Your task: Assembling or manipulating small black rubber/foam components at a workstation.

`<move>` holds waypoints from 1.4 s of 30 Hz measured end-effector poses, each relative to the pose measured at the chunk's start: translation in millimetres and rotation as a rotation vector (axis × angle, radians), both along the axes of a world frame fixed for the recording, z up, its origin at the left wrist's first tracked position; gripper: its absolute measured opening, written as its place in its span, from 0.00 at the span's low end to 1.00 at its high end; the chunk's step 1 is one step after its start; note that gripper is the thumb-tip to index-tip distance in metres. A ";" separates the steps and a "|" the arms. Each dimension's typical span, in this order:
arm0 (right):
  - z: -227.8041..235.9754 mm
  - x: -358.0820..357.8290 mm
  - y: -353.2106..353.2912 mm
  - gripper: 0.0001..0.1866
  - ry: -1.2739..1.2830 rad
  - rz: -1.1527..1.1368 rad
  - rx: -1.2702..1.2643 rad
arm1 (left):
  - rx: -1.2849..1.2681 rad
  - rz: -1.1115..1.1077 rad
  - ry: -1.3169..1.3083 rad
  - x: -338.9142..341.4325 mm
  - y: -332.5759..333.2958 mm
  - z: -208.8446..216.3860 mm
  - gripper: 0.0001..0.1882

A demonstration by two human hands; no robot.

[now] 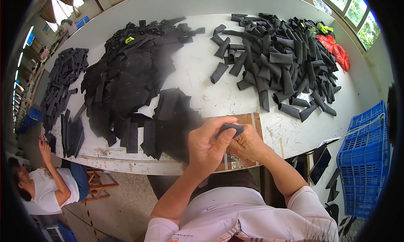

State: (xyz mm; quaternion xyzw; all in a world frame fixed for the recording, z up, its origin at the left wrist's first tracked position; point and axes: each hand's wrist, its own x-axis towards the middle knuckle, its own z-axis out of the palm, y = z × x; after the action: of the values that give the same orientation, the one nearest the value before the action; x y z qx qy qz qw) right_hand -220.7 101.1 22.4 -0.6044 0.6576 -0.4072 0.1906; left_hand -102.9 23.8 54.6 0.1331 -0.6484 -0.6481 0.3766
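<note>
Black rubber piece (232, 128) between hands

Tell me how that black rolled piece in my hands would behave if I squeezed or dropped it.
The black rolled piece probably bends softly, since both hands curl it. Similar tubes lie flattened, so it seems floppy, light and unlikely to roll far.

Matt black rubbery strips (126, 78); scuffed white table (202, 73); blue plastic crate (364, 158)
</note>
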 end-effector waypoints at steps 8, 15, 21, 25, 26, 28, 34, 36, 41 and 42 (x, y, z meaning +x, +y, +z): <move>18.9 -3.7 -4.3 0.11 0.224 0.081 -0.067 | 0.495 0.027 0.514 14.0 -9.5 -0.4 0.10; 17.4 -3.7 -4.7 0.08 0.149 0.100 0.014 | 0.287 0.123 0.144 13.9 -14.6 -19.1 0.08; 50.1 -44.2 -15.1 0.24 -0.922 0.136 -0.333 | -0.335 0.808 -0.546 32.8 -100.7 -86.6 0.16; -5.2 -72.2 -8.7 0.25 -1.030 -0.447 -0.136 | -0.403 0.830 -0.983 19.6 -139.7 -99.2 0.21; -22.0 -67.8 7.1 0.24 -0.989 -0.493 -0.070 | -0.396 0.741 -1.185 16.7 -144.8 -101.8 0.18; -36.2 -41.0 31.2 0.24 -0.901 -0.491 0.043 | -0.380 0.742 -1.077 25.4 -154.6 -116.2 0.16; -33.0 30.1 60.7 0.17 -0.729 -0.101 0.434 | -0.079 0.663 -0.325 60.7 -143.9 -105.3 0.08; -32.4 43.0 54.3 0.15 -0.682 -0.008 0.467 | 0.245 0.473 -0.131 74.8 -112.7 -65.7 0.06; -11.5 70.6 6.8 0.17 -0.485 0.124 0.163 | 0.657 0.222 -0.016 116.7 -47.8 -43.7 0.09; -8.4 79.7 -1.5 0.18 -0.583 0.112 0.153 | 0.654 0.220 -0.063 126.1 -35.6 -49.6 0.09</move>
State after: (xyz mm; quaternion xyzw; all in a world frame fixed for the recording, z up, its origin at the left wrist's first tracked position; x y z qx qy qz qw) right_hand -141.0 99.6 14.0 -0.4814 0.5697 -0.5018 0.4382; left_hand 23.2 -11.8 5.0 0.3358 -0.3996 -0.7727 0.3613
